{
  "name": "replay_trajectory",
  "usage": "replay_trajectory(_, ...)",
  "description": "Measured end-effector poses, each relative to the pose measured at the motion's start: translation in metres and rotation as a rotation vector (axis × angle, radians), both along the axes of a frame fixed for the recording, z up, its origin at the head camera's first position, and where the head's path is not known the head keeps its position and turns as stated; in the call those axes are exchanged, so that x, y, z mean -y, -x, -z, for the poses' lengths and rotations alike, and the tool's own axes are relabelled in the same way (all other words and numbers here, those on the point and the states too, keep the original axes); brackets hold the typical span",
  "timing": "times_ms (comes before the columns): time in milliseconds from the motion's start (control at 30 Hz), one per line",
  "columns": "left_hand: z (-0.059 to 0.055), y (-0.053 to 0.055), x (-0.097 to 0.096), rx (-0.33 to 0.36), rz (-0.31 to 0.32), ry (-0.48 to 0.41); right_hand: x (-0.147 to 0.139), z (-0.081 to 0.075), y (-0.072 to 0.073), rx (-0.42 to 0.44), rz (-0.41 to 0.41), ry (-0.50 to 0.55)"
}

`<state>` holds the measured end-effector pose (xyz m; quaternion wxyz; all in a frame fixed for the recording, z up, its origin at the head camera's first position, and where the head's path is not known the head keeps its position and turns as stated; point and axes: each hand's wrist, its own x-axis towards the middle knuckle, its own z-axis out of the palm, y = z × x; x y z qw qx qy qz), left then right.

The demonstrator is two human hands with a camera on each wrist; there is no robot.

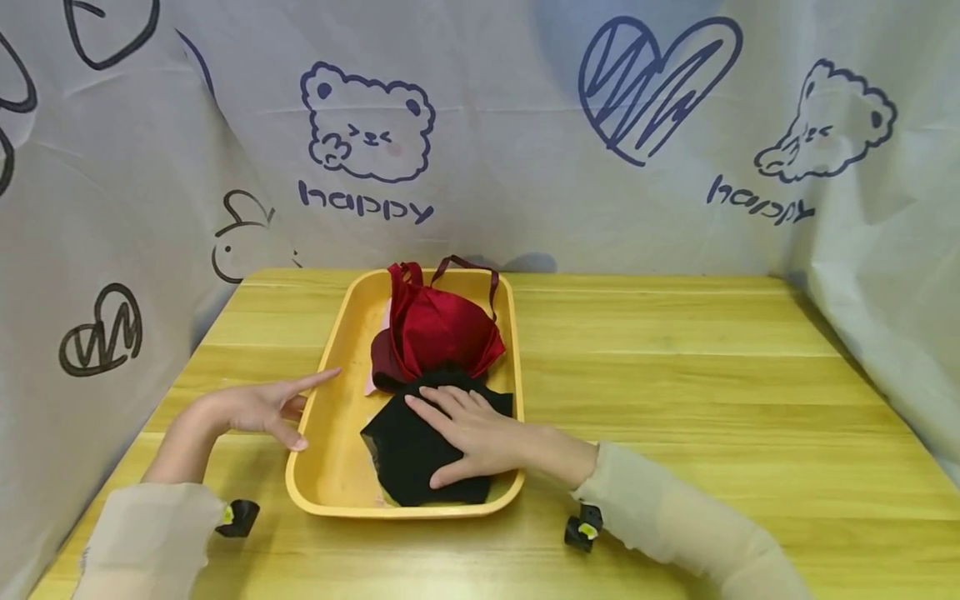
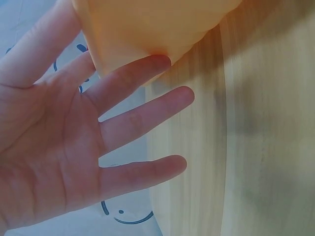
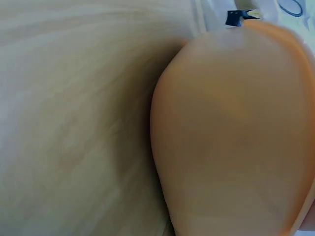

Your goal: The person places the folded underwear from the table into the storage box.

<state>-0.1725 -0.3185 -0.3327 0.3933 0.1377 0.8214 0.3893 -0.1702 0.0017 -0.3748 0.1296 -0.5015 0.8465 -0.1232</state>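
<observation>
A yellow plastic tray stands on the wooden table, holding folded clothing. My right hand rests, fingers spread, on a black folded garment in the tray's near half. Behind it lies a red satin bra, its strap reaching over the far rim. A dark maroon cloth shows partly beneath the bra, with a sliver of pink fabric beside it. At the tray's left side, my left hand touches the rim with thumb and index finger; its other fingers extend straight along the outer wall.
The wooden table extends to the right of the tray. White sheeting with drawn bears and hearts hangs behind and at both sides. Black wrist-worn devices sit by both cuffs. The right wrist view mostly shows the tray's outer wall.
</observation>
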Motion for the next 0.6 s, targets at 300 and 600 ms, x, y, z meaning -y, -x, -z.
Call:
replay_trajectory(300,0.003,0.006,-0.001,-0.013,0.009,0.003,0.002,-0.001,0.006,0.014,0.024,-0.079)
replay_trajectory(600,0.002,0.013,0.000,-0.079,0.046,0.060,-0.007,-0.003,0.016,0.119,0.130,0.151)
